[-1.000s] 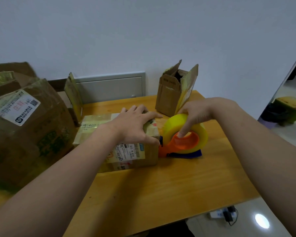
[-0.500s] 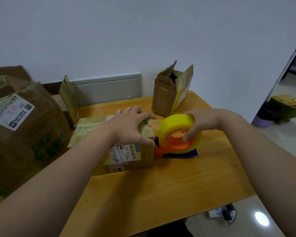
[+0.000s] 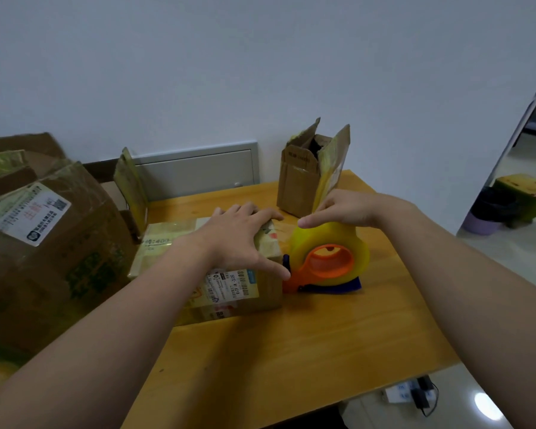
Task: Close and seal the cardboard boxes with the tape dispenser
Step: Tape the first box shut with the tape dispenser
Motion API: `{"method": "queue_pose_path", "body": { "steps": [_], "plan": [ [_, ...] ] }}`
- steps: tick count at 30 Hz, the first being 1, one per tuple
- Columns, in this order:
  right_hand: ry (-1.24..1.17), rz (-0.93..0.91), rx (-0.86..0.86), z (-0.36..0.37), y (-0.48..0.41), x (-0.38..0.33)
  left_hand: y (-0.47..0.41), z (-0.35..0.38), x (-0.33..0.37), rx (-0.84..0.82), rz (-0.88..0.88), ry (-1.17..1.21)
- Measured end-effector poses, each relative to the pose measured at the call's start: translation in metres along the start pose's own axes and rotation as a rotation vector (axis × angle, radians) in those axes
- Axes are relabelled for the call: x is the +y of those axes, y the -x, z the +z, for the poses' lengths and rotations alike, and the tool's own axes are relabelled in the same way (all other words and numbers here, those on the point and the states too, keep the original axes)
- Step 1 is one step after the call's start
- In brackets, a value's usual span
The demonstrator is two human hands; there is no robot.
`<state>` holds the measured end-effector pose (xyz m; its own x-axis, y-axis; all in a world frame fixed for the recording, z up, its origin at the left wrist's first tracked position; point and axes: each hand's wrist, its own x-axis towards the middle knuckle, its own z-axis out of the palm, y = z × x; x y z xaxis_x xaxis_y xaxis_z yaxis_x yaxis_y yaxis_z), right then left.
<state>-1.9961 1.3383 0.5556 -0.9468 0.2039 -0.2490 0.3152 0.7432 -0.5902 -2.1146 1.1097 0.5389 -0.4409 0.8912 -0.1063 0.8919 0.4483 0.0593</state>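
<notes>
- The left hand (image 3: 239, 239) presses on top of the small labelled cardboard box (image 3: 217, 289), with its fingers spread and its thumb down over the right edge.
- The tape dispenser (image 3: 328, 267) — orange frame, yellow roll — stands on the wooden table (image 3: 291, 351), right against that box's right side.
- The right hand (image 3: 344, 209) caps the roll, fingers together and curled over it (I cannot tell whether they pinch a tape end).
- A narrow open box (image 3: 297, 187) stands behind, and a large box (image 3: 44, 258) sits at the left.
</notes>
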Motion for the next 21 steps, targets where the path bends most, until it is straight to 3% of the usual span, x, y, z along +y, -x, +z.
{"method": "queue_pose_path", "body": {
  "steps": [3,7,13,21],
  "plan": [
    [-0.046,0.095,-0.058,0.003,-0.003,0.003,0.001,-0.002,-0.001,0.021,0.02,0.022],
    [-0.166,0.07,-0.084,0.012,-0.002,0.006,0.005,-0.004,-0.009,0.039,0.068,0.068],
    [-0.425,0.055,-0.036,0.025,0.006,0.01,0.012,-0.004,-0.019,0.017,0.078,0.097],
    [-0.6,0.114,-0.004,0.031,0.011,0.006,0.019,-0.003,-0.022,0.033,0.092,0.12]
  ]
}}
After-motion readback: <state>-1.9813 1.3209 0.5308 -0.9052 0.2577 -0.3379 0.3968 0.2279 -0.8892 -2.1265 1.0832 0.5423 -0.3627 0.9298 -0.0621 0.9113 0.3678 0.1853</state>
